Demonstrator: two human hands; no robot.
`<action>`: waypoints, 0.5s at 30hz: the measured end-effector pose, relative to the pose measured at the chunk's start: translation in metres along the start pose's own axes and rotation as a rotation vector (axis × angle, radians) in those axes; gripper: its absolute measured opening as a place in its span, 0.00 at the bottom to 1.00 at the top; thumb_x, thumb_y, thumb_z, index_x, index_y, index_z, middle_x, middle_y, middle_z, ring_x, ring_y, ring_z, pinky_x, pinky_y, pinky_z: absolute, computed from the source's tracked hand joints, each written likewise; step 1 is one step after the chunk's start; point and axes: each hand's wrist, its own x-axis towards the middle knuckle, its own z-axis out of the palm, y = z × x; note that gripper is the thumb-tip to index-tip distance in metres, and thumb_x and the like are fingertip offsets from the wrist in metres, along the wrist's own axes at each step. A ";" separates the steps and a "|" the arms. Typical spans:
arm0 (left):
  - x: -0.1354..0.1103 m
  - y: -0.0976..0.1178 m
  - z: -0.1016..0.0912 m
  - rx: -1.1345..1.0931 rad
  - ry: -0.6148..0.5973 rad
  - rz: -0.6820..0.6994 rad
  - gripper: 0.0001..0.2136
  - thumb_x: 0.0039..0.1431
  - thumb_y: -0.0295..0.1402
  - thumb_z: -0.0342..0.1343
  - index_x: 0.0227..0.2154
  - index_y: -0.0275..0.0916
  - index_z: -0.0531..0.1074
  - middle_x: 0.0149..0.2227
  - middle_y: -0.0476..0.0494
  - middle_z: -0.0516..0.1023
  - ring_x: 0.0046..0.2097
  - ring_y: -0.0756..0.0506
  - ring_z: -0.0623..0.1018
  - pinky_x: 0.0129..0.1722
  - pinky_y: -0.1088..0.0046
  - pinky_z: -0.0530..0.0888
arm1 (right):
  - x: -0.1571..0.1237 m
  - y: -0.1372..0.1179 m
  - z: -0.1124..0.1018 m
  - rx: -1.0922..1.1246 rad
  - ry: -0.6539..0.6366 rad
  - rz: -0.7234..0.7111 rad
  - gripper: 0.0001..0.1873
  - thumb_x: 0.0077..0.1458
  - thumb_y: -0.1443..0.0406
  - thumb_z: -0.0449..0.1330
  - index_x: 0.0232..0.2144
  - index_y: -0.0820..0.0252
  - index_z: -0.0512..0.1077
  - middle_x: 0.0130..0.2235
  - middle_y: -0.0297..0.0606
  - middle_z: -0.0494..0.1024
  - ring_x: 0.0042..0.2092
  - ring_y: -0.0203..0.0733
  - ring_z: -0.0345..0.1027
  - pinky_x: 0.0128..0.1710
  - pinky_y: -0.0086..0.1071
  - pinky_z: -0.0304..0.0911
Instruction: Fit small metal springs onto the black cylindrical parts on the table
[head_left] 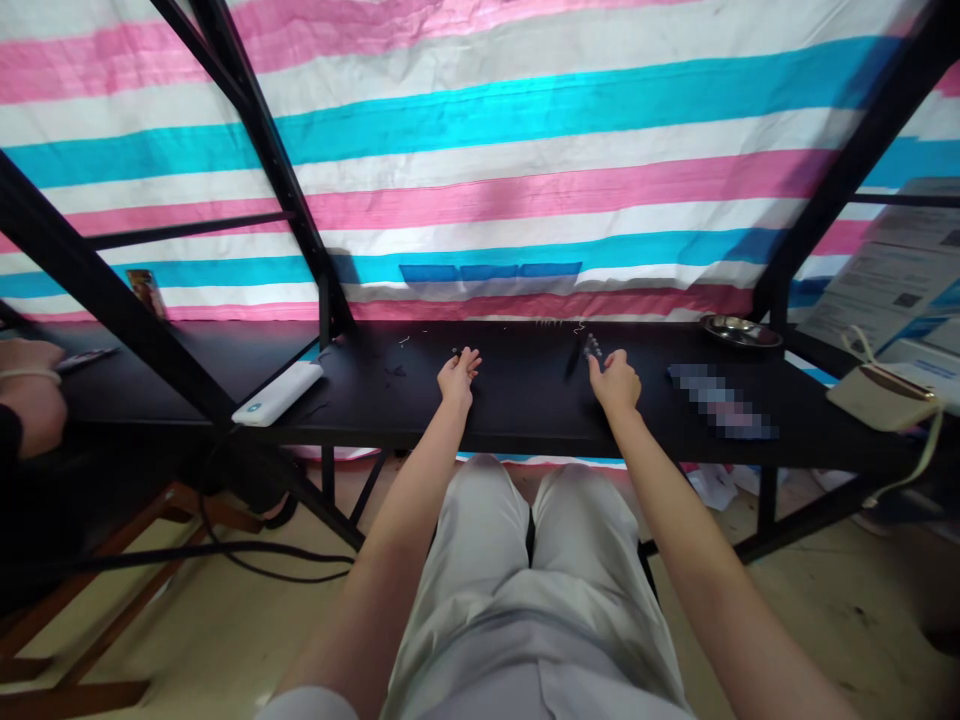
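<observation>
My left hand (459, 376) is over the black table (525, 410), its fingers partly curled. A tiny dark thing shows by its thumb, too small to name. To the right, my right hand (618, 382) is closed, with thumb and fingers pinching a short grey beaded strip (592, 347). The strip stands up from the grip, and a dark shadow falls on the table to its left. The two hands are apart. Small dark scraps (395, 371) lie left of my left hand, and a pale thread-like bit (580, 327) lies beyond my right hand.
A white power bank-like box (279, 393) lies at the left by a black frame post. To the right are a shiny metal dish (741, 331), a blurred-out flat item (721, 402) and a beige bag (881, 395). Another person's arm (30, 400) rests at far left.
</observation>
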 end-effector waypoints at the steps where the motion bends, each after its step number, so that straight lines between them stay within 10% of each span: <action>1: -0.001 0.001 0.000 0.011 -0.012 0.001 0.11 0.50 0.35 0.60 0.30 0.32 0.69 0.34 0.38 0.77 0.31 0.52 0.76 0.26 0.81 0.65 | 0.000 0.000 0.001 0.012 0.036 -0.028 0.15 0.55 0.54 0.48 0.34 0.60 0.63 0.25 0.39 0.70 0.27 0.43 0.65 0.28 0.31 0.51; 7: -0.010 0.003 0.000 0.135 -0.238 -0.033 0.15 0.47 0.41 0.60 0.31 0.31 0.73 0.19 0.50 0.70 0.20 0.57 0.67 0.22 0.80 0.62 | -0.006 -0.003 0.008 0.119 0.164 -0.442 0.13 0.57 0.58 0.46 0.29 0.60 0.64 0.22 0.34 0.67 0.23 0.36 0.60 0.25 0.28 0.47; 15: -0.024 -0.003 0.005 0.465 -0.658 -0.068 0.18 0.41 0.37 0.64 0.36 0.32 0.75 0.31 0.41 0.78 0.26 0.54 0.71 0.25 0.79 0.64 | -0.021 -0.018 0.011 0.047 0.017 -0.961 0.20 0.59 0.56 0.45 0.41 0.63 0.68 0.34 0.41 0.75 0.29 0.37 0.68 0.27 0.28 0.54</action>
